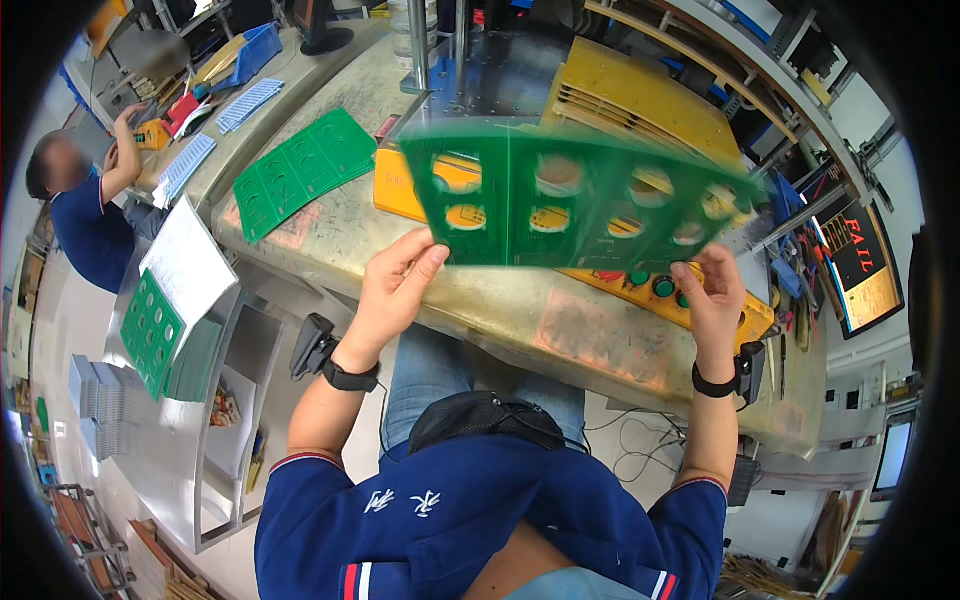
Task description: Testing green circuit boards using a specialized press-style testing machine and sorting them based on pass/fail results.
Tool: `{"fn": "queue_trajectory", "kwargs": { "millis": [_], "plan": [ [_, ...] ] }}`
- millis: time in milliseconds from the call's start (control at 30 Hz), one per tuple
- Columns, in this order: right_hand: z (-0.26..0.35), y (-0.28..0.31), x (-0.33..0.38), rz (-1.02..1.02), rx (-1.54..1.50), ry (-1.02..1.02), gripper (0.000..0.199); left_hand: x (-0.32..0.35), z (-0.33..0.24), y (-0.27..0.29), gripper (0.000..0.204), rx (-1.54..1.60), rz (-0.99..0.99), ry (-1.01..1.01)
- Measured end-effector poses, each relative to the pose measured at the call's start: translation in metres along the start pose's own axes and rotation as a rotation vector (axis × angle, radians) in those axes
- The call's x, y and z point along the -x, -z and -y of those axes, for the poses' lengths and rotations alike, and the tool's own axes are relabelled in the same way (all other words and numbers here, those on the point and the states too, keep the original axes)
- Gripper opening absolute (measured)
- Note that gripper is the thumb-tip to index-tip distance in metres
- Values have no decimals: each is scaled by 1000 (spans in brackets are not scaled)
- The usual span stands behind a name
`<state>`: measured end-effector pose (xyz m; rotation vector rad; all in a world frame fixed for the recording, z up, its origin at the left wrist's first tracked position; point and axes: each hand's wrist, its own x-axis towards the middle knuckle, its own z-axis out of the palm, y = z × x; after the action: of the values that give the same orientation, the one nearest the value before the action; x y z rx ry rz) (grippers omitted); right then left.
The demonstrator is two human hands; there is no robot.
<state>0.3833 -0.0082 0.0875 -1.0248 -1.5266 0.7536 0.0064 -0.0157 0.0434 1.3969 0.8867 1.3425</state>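
Note:
A long green circuit panel (pixel 575 195) with round cut-outs is held up in front of me over the workbench; it is blurred by motion. My left hand (pixel 395 285) pinches its lower left corner between thumb and fingers. At the lower right edge my right hand (pixel 712 300) grips the panel. A black band sits on each wrist. Below the panel lies a yellow control box with coloured push buttons (pixel 655 288).
Another green panel (pixel 300 170) lies on the worn bench (pixel 560 330) to the left. A yellow machine housing (pixel 640 100) stands behind. Stacked green panels (pixel 155 330) and a white sheet rest on a metal cart at left. A seated person (pixel 85 215) works at far left.

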Motion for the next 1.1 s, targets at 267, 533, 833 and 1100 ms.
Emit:
{"fn": "queue_trajectory", "kwargs": {
  "millis": [267,533,833,1100],
  "plan": [
    [9,-5,-4,11,536,675,27,-19,-18,8,31,-1034,-147,-907],
    [19,-5,-3,-2,627,722,28,-22,-17,9,33,-1099,-154,-946],
    [21,-7,-4,-20,682,782,30,-21,-16,12,30,-1117,-139,-986],
    [-9,9,19,-202,201,150,39,6,-4,-7,18,-235,-39,-224]
  ]
}}
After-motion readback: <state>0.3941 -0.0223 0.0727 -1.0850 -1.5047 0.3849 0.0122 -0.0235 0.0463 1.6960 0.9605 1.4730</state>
